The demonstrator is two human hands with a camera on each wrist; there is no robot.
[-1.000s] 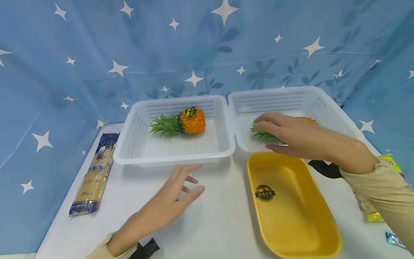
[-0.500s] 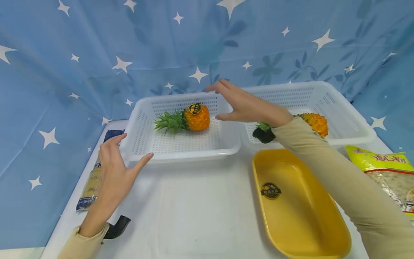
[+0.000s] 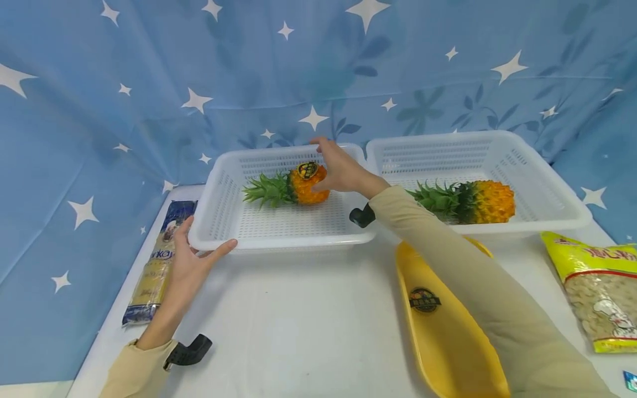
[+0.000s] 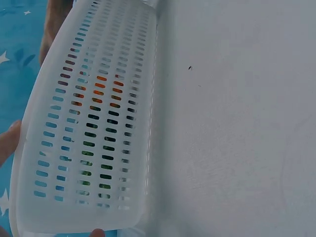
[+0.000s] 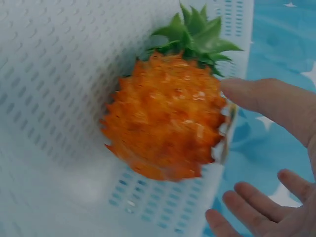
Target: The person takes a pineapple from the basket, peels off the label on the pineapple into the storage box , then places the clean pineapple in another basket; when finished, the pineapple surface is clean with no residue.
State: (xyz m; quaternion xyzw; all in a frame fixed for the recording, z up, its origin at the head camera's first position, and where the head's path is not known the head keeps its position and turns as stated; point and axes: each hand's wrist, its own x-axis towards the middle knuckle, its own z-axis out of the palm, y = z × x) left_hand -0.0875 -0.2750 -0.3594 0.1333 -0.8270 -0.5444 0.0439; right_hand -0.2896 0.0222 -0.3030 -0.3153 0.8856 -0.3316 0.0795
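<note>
The left white plastic basket holds a small orange pineapple lying on its side, leafy crown leftward, with a round black and yellow label on it. At the basket's front left corner is my left hand, fingers beside the left wall and thumb tip at the near rim. My right hand reaches over the basket's right end. Its thumb overlaps the pineapple's edge in the right wrist view, while the other fingers stretch spread beyond the rim. Holes in the basket wall show orange and green in the left wrist view.
A second white basket with another pineapple stands to the right. A yellow tub lies partly under my right sleeve. At the left is a blue and gold packet; at the right, a yellow food bag. A starry blue curtain hangs behind.
My right hand has moved left from over the right basket to the left basket's right end. My left hand has moved left and forward to that basket's front left corner.
</note>
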